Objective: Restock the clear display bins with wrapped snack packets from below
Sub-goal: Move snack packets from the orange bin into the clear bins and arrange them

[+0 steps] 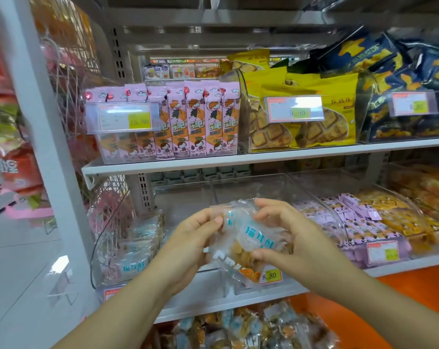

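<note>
left hand point(195, 238) + right hand point(293, 235): fingers grasping snack packets point(251, 238) | clear bin point(276, 187) just behind, open-topped (rim on far side) | purple packets point(351, 222) right | price tag point(271, 275) beneath

Two hands hold clear snack packets in front of a shop shelf.
The left hand point(195, 238) and the right hand point(288, 233) pinch a small bunch of snack packets point(248, 238) with blue writing, in front of the middle bin point(276, 182) on the lower shelf. To the left, the left bin point(135, 248) has a few packets that look the same. More wrapped packets, the bottom pile point(238, 328), lie under that shelf. On the shelf above stand pink boxes point(200, 122), with yellow bags point(314, 96) to their right.
</note>
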Demonstrator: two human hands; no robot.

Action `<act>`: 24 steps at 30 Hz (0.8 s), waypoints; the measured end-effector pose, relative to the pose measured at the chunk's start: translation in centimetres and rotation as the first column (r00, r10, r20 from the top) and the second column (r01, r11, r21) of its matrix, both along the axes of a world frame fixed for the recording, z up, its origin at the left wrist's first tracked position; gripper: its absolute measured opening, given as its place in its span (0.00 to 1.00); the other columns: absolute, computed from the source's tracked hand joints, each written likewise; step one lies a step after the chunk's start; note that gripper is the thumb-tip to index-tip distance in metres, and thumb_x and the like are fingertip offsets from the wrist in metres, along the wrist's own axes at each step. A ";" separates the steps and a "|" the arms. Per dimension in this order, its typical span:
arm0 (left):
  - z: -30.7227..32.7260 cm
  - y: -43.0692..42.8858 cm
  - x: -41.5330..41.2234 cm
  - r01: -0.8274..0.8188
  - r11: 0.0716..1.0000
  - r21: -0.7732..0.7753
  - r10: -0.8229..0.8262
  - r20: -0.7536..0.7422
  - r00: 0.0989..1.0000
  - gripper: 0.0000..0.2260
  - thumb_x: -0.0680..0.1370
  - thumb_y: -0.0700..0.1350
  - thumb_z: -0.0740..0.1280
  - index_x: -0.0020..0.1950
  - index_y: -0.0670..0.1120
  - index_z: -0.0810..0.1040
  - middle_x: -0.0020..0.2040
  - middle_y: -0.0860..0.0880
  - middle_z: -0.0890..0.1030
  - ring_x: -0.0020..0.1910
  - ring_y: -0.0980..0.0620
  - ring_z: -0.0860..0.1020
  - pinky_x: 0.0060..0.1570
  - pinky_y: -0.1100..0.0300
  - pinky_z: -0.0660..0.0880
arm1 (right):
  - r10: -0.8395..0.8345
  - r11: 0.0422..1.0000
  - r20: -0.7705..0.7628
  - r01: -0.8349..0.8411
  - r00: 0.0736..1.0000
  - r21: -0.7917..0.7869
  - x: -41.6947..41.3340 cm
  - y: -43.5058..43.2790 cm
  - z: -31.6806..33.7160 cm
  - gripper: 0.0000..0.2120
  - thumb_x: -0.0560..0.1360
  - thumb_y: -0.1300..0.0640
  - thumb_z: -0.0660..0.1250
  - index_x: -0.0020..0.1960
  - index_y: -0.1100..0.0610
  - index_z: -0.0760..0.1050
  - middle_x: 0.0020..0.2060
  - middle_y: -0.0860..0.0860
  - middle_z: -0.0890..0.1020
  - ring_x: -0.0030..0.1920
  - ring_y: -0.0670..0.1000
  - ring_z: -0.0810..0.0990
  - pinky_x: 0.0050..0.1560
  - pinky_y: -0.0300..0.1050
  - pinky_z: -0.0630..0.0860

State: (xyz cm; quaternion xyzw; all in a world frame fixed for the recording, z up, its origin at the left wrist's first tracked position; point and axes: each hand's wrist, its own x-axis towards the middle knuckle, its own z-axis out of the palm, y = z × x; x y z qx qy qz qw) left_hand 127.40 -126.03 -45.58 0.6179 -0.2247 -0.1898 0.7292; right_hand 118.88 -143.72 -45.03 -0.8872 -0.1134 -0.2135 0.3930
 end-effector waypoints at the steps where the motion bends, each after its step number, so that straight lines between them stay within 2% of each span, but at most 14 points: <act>1: 0.0 0.4 0.1 -0.003 1.000 0.019 0.003 0.034 0.999 0.13 0.81 0.41 0.59 0.48 0.49 0.83 0.47 0.47 0.83 0.41 0.53 0.80 0.34 0.60 0.77 | -0.014 1.000 -0.013 0.014 1.000 0.005 0.1 0.2 0.2 0.22 0.67 0.53 0.76 0.52 0.35 0.68 0.60 0.28 0.68 0.59 0.31 0.69 0.57 0.32 0.73; 4: -0.4 2.0 0.6 0.072 0.996 0.061 -0.078 0.100 0.992 0.09 0.78 0.48 0.66 0.57 0.51 0.80 0.55 0.48 0.82 0.51 0.50 0.81 0.44 0.56 0.78 | 0.010 0.999 -0.041 -0.009 0.999 0.035 0.6 1.3 1.1 0.28 0.65 0.56 0.77 0.54 0.35 0.66 0.52 0.32 0.74 0.57 0.32 0.71 0.57 0.33 0.73; 7: -1.0 3.9 1.3 0.126 0.979 0.158 -0.156 0.190 0.969 0.27 0.67 0.51 0.75 0.65 0.52 0.73 0.61 0.50 0.79 0.60 0.50 0.79 0.56 0.54 0.77 | 0.084 0.992 -0.054 -0.079 0.995 0.095 1.7 2.7 1.5 0.29 0.65 0.58 0.77 0.55 0.34 0.68 0.50 0.32 0.75 0.57 0.35 0.74 0.56 0.36 0.76; 9: -1.3 4.9 1.6 0.109 0.981 0.163 -0.145 0.230 0.962 0.31 0.65 0.48 0.76 0.67 0.52 0.70 0.63 0.50 0.78 0.61 0.50 0.78 0.59 0.52 0.76 | 0.104 0.993 -0.048 -0.101 0.993 0.066 2.6 3.6 1.4 0.26 0.66 0.57 0.77 0.54 0.36 0.70 0.50 0.32 0.76 0.56 0.34 0.74 0.55 0.34 0.75; 11: -1.6 5.9 2.1 0.052 0.990 0.132 -0.085 0.256 0.963 0.32 0.64 0.47 0.76 0.67 0.51 0.70 0.63 0.50 0.78 0.61 0.50 0.78 0.59 0.51 0.76 | 0.098 0.995 -0.011 -0.098 0.995 -0.032 3.5 4.4 1.2 0.22 0.67 0.54 0.76 0.52 0.37 0.70 0.54 0.31 0.73 0.58 0.33 0.71 0.55 0.30 0.71; 13: -2.0 6.9 2.8 0.019 0.993 0.120 -0.052 0.282 0.958 0.32 0.64 0.47 0.77 0.66 0.51 0.70 0.63 0.50 0.78 0.61 0.50 0.78 0.58 0.52 0.76 | 0.107 0.992 -0.015 -0.108 0.994 -0.059 4.5 5.2 1.0 0.21 0.67 0.51 0.76 0.53 0.36 0.69 0.59 0.28 0.67 0.60 0.30 0.67 0.54 0.26 0.68; 15: -2.1 7.7 3.5 0.013 0.991 0.137 -0.055 0.308 0.950 0.31 0.66 0.42 0.77 0.65 0.52 0.70 0.62 0.50 0.77 0.58 0.52 0.79 0.54 0.59 0.77 | 0.128 0.991 -0.109 -0.132 0.986 -0.025 5.7 5.8 1.1 0.27 0.66 0.48 0.76 0.57 0.33 0.66 0.59 0.27 0.66 0.62 0.29 0.65 0.55 0.29 0.70; 17: -2.1 8.3 4.2 0.025 0.984 0.175 -0.081 0.319 0.944 0.30 0.68 0.35 0.75 0.65 0.51 0.68 0.61 0.50 0.77 0.57 0.55 0.79 0.51 0.64 0.76 | 0.136 0.988 -0.206 -0.147 0.969 -0.041 7.0 6.1 1.4 0.35 0.63 0.45 0.77 0.62 0.30 0.60 0.61 0.28 0.64 0.65 0.31 0.64 0.60 0.34 0.70; 19: -2.1 8.7 5.0 0.030 0.985 0.170 -0.085 0.330 0.940 0.29 0.69 0.34 0.74 0.65 0.50 0.68 0.61 0.49 0.77 0.57 0.55 0.79 0.51 0.64 0.76 | 0.172 0.984 -0.279 -0.179 0.945 0.001 8.3 6.4 1.9 0.39 0.61 0.45 0.77 0.65 0.31 0.60 0.63 0.33 0.65 0.66 0.35 0.66 0.63 0.37 0.70; 22: -2.5 9.5 6.4 -0.022 0.988 0.156 -0.032 0.334 0.942 0.29 0.67 0.37 0.76 0.64 0.50 0.69 0.60 0.50 0.77 0.58 0.55 0.78 0.53 0.62 0.76 | 0.214 0.974 -0.287 -0.228 0.934 -0.016 10.1 7.3 1.8 0.31 0.63 0.50 0.78 0.60 0.35 0.68 0.59 0.35 0.73 0.62 0.34 0.70 0.60 0.32 0.70; 24: -2.6 10.0 7.1 -0.057 0.980 0.192 -0.020 0.376 0.926 0.31 0.66 0.40 0.78 0.64 0.53 0.69 0.59 0.56 0.78 0.59 0.59 0.77 0.56 0.64 0.75 | 0.197 0.978 -0.239 -0.208 0.951 -0.020 11.2 8.0 1.3 0.28 0.64 0.52 0.79 0.59 0.39 0.71 0.57 0.38 0.76 0.59 0.36 0.72 0.59 0.33 0.71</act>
